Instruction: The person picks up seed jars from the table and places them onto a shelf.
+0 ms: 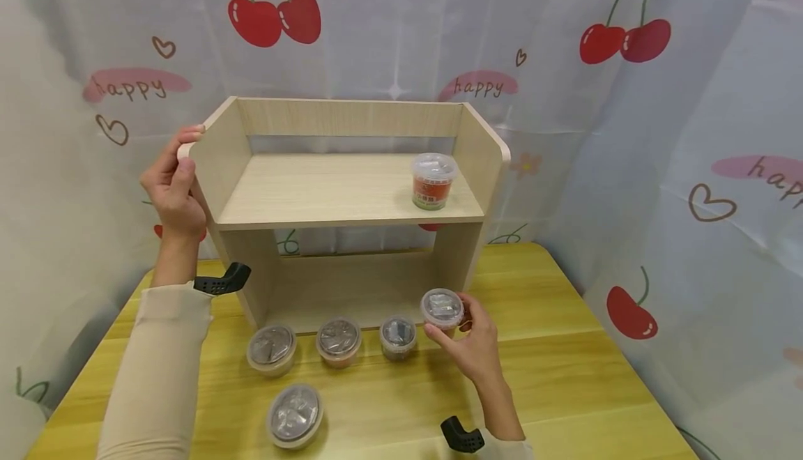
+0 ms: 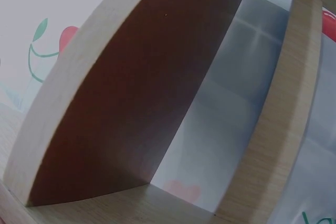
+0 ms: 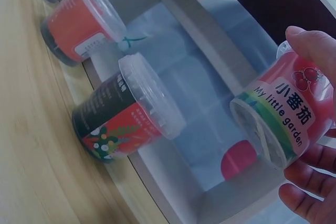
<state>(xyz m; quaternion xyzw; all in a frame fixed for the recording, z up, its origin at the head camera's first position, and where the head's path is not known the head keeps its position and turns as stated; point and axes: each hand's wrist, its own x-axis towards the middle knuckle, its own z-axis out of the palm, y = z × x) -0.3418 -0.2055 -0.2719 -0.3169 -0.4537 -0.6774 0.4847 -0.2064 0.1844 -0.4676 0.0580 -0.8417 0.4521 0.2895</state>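
Note:
My left hand (image 1: 174,192) grips the upper left side panel of a pale two-tier wooden shelf (image 1: 332,185), thumb in front and fingers over the edge. At the shelf's lower right front, my right hand (image 1: 475,348) holds a lidded plastic cup (image 1: 442,308) between thumb and fingers. In the right wrist view this cup (image 3: 283,108) is tilted and has a red and green "My little garden" label. A similar lidded cup (image 1: 431,185) stands upright at the right of the upper tier. Left of the held cup, a small lidded cup (image 1: 398,338) sits by the shelf's front edge.
Two wider lidded tubs, one in the middle (image 1: 339,341) and one at left (image 1: 272,350), line the shelf's front. Another tub (image 1: 295,416) stands nearer on the yellow wood-grain table (image 1: 552,376). A cherry-printed curtain (image 1: 389,35) hangs behind the shelf.

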